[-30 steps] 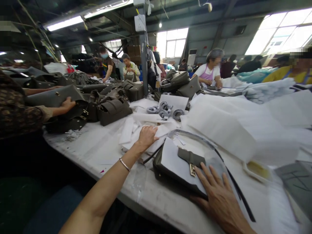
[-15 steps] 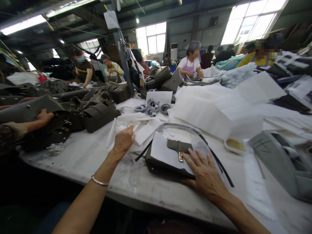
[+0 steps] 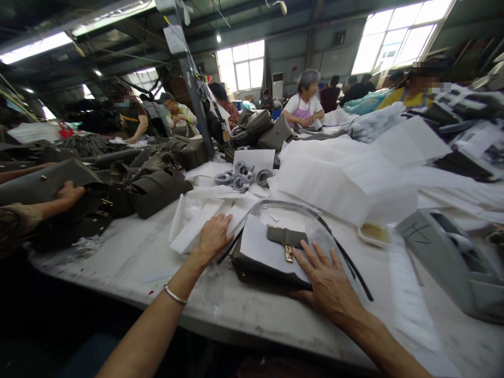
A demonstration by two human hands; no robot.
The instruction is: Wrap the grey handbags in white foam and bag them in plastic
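A dark olive handbag lies on its back on the table, a white protective sheet over its front. On top of the sheet shows a small flap with a gold clasp. My right hand rests flat on the bag's right side, fingers spread beside the clasp. A strap, partly wrapped in clear film, arches behind the bag and trails off to the right. My left hand, with a silver bangle at its wrist, lies on loose white sheets left of the bag, fingers stretched forward.
Coiled wrapped straps lie behind the sheets. White foam sheets are heaped at the right, near a shallow dish and a grey tape dispenser. A co-worker's hand touches dark bags at the left; other people work farther back.
My left hand has come down and right onto the white sheets, its fingers less curled than before. My right hand stays on the bag. The view has shifted slightly.
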